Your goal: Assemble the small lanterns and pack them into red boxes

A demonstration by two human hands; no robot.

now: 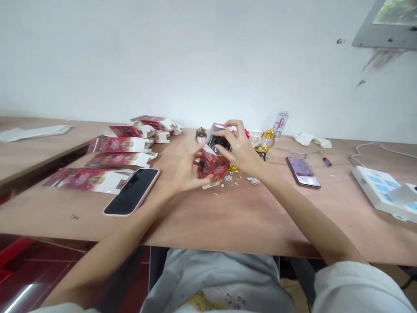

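My left hand (189, 171) is closed around the lower part of a red printed cardboard box (213, 167), which is tilted above the table with its top end open. A black shiny item (220, 142) sits in the mouth of the box; most of it is hidden. My right hand (239, 145) reaches over the top, its thumb and fingers curled on that black item. Behind the hands stand small lanterns: a dark bronze one (201, 134) and a gold one (267, 138). Small metal pieces (252, 179) and thin wires lie under the box.
Several flat red boxes (119, 144) lie at the left, beside a phone with a pink case (132, 193). A second phone (302, 171), crumpled tissues (304, 138), a clear bottle (280, 121) and a white power strip (384, 189) with its cable are to the right.
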